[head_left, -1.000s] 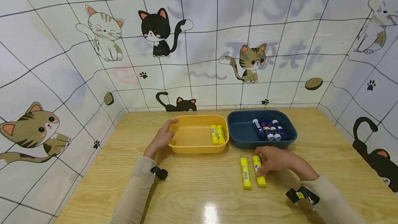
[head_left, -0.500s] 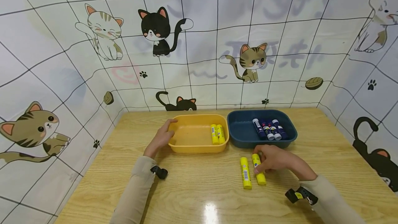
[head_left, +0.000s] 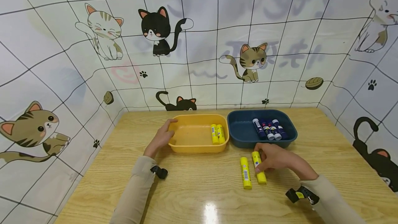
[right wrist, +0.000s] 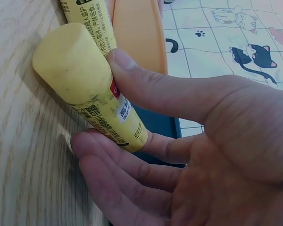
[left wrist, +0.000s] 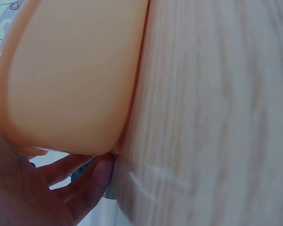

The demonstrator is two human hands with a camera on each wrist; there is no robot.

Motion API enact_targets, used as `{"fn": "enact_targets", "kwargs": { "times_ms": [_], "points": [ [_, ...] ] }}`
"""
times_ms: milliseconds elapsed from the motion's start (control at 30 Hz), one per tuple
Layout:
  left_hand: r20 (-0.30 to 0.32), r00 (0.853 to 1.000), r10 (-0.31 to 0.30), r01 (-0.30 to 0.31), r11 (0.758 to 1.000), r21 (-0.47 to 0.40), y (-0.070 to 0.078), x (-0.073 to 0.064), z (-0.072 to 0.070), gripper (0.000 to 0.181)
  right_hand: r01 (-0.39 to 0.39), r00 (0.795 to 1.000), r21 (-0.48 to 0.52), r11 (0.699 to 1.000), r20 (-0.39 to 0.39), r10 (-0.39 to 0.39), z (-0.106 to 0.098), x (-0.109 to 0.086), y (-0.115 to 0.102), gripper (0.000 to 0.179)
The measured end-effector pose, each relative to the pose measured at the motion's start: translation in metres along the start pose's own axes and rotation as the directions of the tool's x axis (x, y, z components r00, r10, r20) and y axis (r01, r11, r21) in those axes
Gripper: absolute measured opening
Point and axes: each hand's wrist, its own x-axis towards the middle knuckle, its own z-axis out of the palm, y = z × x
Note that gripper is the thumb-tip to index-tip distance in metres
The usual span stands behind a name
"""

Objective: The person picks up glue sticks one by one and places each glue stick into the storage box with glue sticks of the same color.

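Observation:
My right hand point(head_left: 275, 157) pinches a yellow glue stick point(right wrist: 106, 99) between thumb and fingers. This stick point(head_left: 258, 168) is tilted, its far end toward the blue tray point(head_left: 245, 145). Just left of it a second yellow glue stick point(head_left: 245, 173) lies on the table. My left hand point(head_left: 161, 137) grips the left end of the yellow tray point(head_left: 199, 149), with a finger at the rim; in the left wrist view my fingers point(left wrist: 87, 193) are against that tray's end point(left wrist: 70, 80). Two yellow glue sticks point(head_left: 217, 134) lie at the right in the yellow tray.
Several dark blue glue sticks point(head_left: 269, 130) with white ends lie in the right part of the blue tray. Both trays stand side by side on the wooden table point(head_left: 186, 189). A cat-print sheet point(head_left: 205, 44) rises behind and at both sides.
My right hand has moved slightly away from me, and the glue stick in it has shifted the same way and tipped up a little. The left hand and both trays look unmoved.

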Motion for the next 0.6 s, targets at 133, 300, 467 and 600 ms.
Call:
{"fn": "enact_targets", "kwargs": {
  "times_ms": [133, 300, 467, 600],
  "points": [
    [0.004, 1.000, -0.007, 0.007, 1.000, -0.004, 0.0005, 0.0001, -0.0001, 0.060, 0.009, 1.000, 0.001, 1.000, -0.002, -0.009, -0.0004, -0.0002, -0.0001, 0.055],
    [0.007, 1.000, -0.009, 0.009, 1.000, -0.008, 0.0002, 0.0005, 0.0001, 0.059, 0.010, 1.000, 0.000, 1.000, 0.005, -0.010, -0.0004, -0.0002, -0.0025, 0.052],
    [0.008, 1.000, -0.009, 0.009, 1.000, -0.007, -0.0003, 0.0004, 0.0001, 0.059, -0.013, 1.000, 0.026, 1.000, 0.004, 0.013, -0.0007, -0.0009, -0.0069, 0.052],
    [0.006, 1.000, -0.013, 0.013, 1.000, -0.009, -0.0001, -0.0001, -0.0002, 0.058, -0.027, 1.000, 0.056, 0.998, 0.008, 0.027, -0.0009, -0.0008, -0.0079, 0.053]
  ]
}}
